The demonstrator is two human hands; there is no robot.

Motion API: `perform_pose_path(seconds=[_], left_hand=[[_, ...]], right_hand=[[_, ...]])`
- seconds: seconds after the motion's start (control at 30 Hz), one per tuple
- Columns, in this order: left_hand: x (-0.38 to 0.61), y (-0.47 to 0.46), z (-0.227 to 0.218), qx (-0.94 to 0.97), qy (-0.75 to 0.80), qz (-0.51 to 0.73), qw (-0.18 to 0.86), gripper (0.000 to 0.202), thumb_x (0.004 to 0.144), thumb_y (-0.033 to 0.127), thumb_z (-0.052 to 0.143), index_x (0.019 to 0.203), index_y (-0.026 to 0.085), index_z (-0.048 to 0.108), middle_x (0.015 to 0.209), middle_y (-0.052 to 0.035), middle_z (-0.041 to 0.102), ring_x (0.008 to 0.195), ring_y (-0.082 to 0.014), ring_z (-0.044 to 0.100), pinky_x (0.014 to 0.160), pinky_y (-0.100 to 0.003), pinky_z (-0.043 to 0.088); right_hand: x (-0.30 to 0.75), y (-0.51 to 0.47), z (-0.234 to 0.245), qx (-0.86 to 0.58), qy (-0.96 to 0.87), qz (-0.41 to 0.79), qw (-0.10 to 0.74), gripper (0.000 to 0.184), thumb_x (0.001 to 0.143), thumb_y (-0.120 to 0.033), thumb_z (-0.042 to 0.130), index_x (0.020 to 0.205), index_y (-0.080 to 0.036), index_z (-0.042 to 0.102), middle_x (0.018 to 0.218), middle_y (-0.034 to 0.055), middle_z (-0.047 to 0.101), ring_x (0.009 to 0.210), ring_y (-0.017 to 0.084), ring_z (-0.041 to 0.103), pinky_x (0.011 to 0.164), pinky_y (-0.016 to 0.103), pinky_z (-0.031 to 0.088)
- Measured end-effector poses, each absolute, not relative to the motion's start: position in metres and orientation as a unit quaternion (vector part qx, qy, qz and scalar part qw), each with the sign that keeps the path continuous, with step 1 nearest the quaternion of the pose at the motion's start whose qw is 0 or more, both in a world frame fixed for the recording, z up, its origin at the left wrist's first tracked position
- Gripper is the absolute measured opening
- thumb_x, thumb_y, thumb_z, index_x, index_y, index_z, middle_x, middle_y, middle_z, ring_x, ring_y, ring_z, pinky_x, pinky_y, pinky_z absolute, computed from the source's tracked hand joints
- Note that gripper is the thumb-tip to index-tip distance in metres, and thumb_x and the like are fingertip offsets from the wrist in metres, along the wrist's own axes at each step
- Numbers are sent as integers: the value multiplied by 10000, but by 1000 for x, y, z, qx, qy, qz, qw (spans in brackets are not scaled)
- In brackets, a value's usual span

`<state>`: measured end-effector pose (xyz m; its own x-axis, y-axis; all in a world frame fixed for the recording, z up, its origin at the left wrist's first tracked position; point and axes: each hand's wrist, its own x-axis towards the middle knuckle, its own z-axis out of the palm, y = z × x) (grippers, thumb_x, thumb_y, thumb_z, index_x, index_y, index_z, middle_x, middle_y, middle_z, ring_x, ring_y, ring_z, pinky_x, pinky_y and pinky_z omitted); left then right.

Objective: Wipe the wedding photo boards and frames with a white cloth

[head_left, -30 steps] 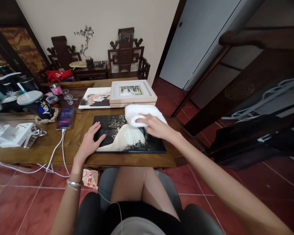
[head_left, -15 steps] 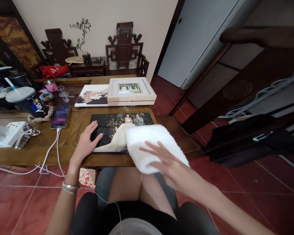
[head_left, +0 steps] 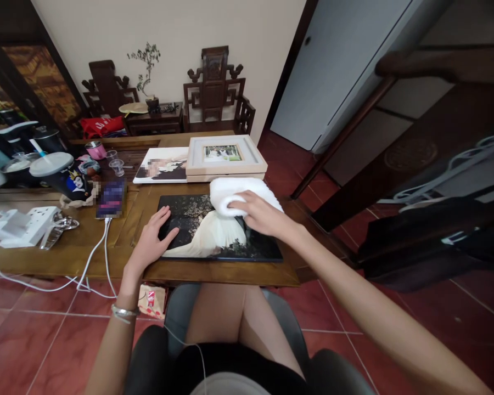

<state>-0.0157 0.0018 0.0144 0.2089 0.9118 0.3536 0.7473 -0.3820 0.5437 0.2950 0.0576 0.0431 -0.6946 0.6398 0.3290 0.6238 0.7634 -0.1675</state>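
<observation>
A dark wedding photo panel (head_left: 197, 233) lies flat on the wooden table (head_left: 148, 192) before me. Across its left edge rests my left hand (head_left: 151, 238), fingers apart and holding nothing. My right hand (head_left: 260, 214) grips a white fluffy cloth (head_left: 241, 189), with part of the cloth bunched at the fingertips. The cloth lies over the panel's upper right part and hides the couple's upper bodies in the picture.
Behind the panel lie a white-edged photo print (head_left: 162, 164) and framed photos (head_left: 226, 156). At left are a phone (head_left: 111, 198) on white cables, a power strip (head_left: 37, 225), a lidded black cup (head_left: 63, 178) and a pink mug (head_left: 95, 149). A wooden chair (head_left: 216, 88) stands beyond.
My right hand has moved the white cloth up and away from me, from the panel's lower right to its upper right. The panel's lower right is now uncovered. My left hand stays on the left edge.
</observation>
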Motion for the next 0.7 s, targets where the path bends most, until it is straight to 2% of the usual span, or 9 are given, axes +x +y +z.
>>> perform_pose_path(seconds=[0.1,0.23,0.3,0.4,0.47,0.57,0.7], left_hand=[[-15,2,15,765,543,324,126,527,896,429,547,1326,126,547,1455,-154,484,1366,-258,431,1156,-454,313],[-14,2,17,754,554,327,130,520,895,421,547,1324,127,551,1451,-151,490,1357,-261,445,1152,-454,322],[-13,2,17,752,556,328,132,523,894,419,549,1325,122,550,1449,-151,491,1359,-264,441,1154,-455,321],[-12,2,17,752,555,329,133,519,895,415,549,1323,121,554,1446,-147,497,1360,-259,440,1157,-452,314],[-12,2,17,753,554,328,133,516,898,411,546,1323,117,553,1447,-148,495,1361,-254,438,1158,-448,313],[-13,2,16,760,549,321,134,525,900,409,543,1337,118,537,1463,-150,475,1378,-255,413,1155,-460,310],[-14,1,16,765,548,311,135,529,904,412,538,1357,140,515,1481,-142,452,1396,-258,383,1150,-486,307]], right_hand=[[294,77,43,-361,-916,11,177,579,628,56,372,1114,-112,639,1020,163,619,1008,307,523,886,468,467],[298,46,41,-353,-915,31,192,577,628,67,377,1112,-90,649,1129,197,606,1120,317,502,942,481,456],[302,10,40,-341,-918,43,197,582,620,79,376,1093,-104,663,1215,203,589,1222,326,460,992,513,434],[307,-50,42,-329,-924,61,185,578,598,90,360,1006,-155,687,1292,162,585,1329,331,389,1069,619,340],[310,-82,46,-322,-927,75,177,530,604,82,364,926,-180,693,1328,133,579,1359,330,366,1084,639,319],[314,-101,53,-319,-927,97,169,503,614,76,363,882,-202,685,1345,98,578,1363,303,379,1088,594,355],[319,-64,53,-337,-919,90,185,575,603,79,350,1000,-185,671,1289,127,598,1308,278,449,1058,518,413]])
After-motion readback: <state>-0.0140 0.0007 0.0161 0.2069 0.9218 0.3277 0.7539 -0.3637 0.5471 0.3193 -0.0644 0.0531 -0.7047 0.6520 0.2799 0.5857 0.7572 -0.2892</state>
